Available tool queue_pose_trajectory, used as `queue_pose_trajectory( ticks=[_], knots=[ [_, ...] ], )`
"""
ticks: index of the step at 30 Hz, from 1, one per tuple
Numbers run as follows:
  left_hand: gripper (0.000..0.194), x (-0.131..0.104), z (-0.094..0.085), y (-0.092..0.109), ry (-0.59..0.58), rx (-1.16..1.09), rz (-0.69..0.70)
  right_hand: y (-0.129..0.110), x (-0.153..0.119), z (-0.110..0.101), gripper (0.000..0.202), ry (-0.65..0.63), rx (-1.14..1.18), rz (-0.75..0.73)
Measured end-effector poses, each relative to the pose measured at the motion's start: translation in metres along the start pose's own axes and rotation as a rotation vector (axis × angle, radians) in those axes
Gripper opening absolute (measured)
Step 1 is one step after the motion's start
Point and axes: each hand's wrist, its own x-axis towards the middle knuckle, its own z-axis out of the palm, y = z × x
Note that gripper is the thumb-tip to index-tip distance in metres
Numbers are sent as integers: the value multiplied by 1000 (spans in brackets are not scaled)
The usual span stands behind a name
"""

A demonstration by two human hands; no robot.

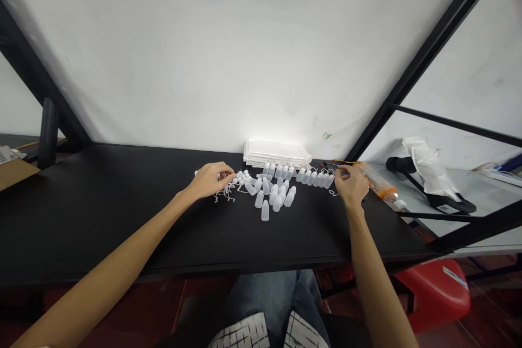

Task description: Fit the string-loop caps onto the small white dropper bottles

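Translucent plastic bottles (265, 210) are sitting in a loose cluster on a black table (171, 250), between the fingers of the two hands. The left hand (214, 178) is hovering at small white caps (241, 176), which are lying in a pile just beside its fingertips. Its fingers are bending toward the thumb with little gap; whether they are gripping a cap, one cannot tell. Thin white strands (227, 193) are lying just on the near side of those fingers. The right hand (351, 184) is hovering at the right end of a bottle row (315, 178), its fingers bending narrowly beside the last bottle; whether they are holding anything is staying unclear. Beyond both hands' fingers, a white stack (277, 152) is lying by the wall. Right of the right fingers, an orange-labelled bottle (379, 184) is lying on its side.
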Motion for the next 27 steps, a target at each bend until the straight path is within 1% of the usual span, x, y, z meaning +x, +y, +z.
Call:
queue_pose_trajectory(
  ticks=[3, 6, 10, 13, 16, 18, 20, 22, 24, 26, 27],
  knots=[
    [29, -1, -1, 0, -35, 57, 20, -6, -1, -2, 28, 94, 29, -22],
    [30, -2, 1, 2, -48, 90, 66, -15, -2, -5, 28, 137, 61, -46],
    [31, -3, 3, 4, -45, 119, 95, -30, -7, -8, 27, 145, 124, -118],
    [28, -2, 1, 2, -51, 146, 91, -45, -8, -7, 27, 109, 242, -205],
    [24, -1, -5, -6, -60, 163, 59, -71, -6, -4, 27, 14, 361, -262],
    [21, 1, -10, -13, -71, 165, 22, -97, -5, -3, 27, -98, 401, -308],
    [20, 2, -15, -21, -93, 147, -17, -128, -8, -4, 24, -225, 412, -410],
    [21, 3, -18, -27, -111, 109, -44, -159, -17, -5, 19, -365, 320, -518],
    [22, 4, -20, -31, -122, 79, -54, -186, -32, -4, 19, -498, 121, -622],
    [21, 4, -21, -31, -143, 63, -62, -203, -48, -1, 19, -554, -36, -740],
    [20, 4, -20, -30, -159, 59, -63, -208, -56, 0, 19, -563, -84, -806]
  ],
)
